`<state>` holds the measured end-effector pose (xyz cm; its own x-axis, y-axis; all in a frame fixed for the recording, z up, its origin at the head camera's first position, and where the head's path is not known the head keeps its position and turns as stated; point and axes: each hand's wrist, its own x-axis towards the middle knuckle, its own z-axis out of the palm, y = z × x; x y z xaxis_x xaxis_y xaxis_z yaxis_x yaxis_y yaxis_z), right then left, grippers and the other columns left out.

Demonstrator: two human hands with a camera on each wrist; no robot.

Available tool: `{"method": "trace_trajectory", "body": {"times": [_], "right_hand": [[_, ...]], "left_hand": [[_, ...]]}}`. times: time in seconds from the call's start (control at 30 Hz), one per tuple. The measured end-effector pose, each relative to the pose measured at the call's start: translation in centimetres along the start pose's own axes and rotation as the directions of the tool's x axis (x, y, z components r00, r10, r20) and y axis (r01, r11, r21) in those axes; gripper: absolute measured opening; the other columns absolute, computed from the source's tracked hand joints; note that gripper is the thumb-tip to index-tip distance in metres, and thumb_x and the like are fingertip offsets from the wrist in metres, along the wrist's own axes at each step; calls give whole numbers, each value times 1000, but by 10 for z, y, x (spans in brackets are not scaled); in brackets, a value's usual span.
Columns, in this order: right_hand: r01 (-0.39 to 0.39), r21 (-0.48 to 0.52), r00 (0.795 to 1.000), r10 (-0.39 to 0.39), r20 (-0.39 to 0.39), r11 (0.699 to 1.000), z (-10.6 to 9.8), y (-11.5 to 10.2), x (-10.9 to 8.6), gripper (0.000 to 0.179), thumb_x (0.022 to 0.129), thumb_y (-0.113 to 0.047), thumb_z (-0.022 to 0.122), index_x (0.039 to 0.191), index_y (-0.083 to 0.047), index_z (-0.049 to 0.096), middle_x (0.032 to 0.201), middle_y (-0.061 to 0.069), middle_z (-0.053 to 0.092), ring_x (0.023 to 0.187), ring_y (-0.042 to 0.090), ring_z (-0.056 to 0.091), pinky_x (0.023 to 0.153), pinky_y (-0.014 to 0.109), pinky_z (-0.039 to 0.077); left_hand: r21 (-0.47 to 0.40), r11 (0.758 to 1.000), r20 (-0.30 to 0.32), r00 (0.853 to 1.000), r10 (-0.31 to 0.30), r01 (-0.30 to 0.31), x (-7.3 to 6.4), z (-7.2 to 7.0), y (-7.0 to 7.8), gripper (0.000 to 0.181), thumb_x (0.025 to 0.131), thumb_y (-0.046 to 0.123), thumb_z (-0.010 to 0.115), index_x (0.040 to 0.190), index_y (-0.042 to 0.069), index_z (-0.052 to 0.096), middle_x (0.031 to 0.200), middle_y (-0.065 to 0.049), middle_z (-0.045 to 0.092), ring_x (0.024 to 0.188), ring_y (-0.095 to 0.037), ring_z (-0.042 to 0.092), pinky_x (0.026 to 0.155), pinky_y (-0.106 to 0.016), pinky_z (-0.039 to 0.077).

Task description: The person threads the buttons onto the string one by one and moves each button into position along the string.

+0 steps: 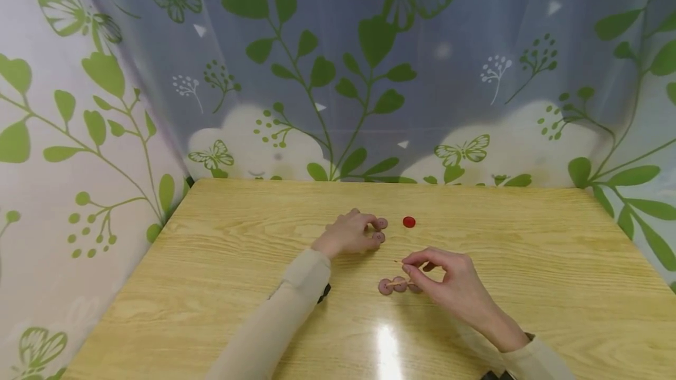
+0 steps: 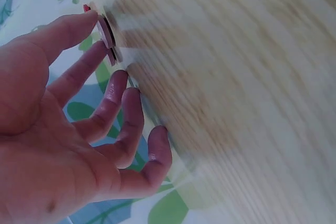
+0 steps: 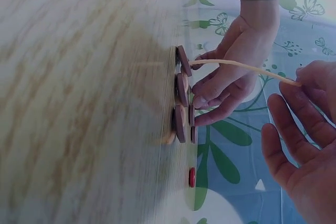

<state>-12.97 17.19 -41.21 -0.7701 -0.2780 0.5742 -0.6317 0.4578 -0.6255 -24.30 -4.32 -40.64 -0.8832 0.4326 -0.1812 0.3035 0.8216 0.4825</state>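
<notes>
My left hand (image 1: 351, 234) reaches over the table, thumb and index finger at the edges of the nearer of two loose mauve buttons (image 1: 378, 237). The other loose button (image 1: 382, 223) lies just beyond, by the index fingertip. In the left wrist view the remaining fingers are spread and slightly bent. My right hand (image 1: 454, 277) pinches the end of a thin pale orange cord (image 3: 239, 64) between thumb and index finger. That cord runs through a row of three mauve buttons (image 1: 385, 286) on the table, partly hidden under the right hand in the head view.
A red button (image 1: 409, 222) lies beyond the loose mauve ones, to their right. The wooden table (image 1: 237, 216) ends at a curtain (image 1: 327, 75) printed with leaves and butterflies. A bright reflection shows near the front.
</notes>
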Motion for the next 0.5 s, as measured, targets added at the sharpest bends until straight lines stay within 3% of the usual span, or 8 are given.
{"method": "trace_trajectory", "body": {"times": [0.2, 0.5], "right_hand": [[-18, -1, 1000, 18, 4, 1000, 0, 1, 0, 20, 88, -2, 78, 96, -21, 77, 89, -2, 78, 77, -1, 67, 66, 28, 59], [-14, -3, 1000, 14, 3, 1000, -1, 0, 0, 22, 87, 0, 78, 96, -20, 77, 90, -1, 79, 77, -1, 68, 67, 24, 58]], "left_hand": [[47, 998, -7, 999, -37, 37, -2, 2, 8, 22, 98, 37, 65, 117, 26, 69, 134, -8, 57, 120, -41, 52, 103, -73, 39], [81, 994, -30, 997, -71, 73, -2, 4, 16, 20, 98, 29, 65, 117, 26, 69, 133, -7, 57, 118, -39, 53, 105, -72, 39]]}}
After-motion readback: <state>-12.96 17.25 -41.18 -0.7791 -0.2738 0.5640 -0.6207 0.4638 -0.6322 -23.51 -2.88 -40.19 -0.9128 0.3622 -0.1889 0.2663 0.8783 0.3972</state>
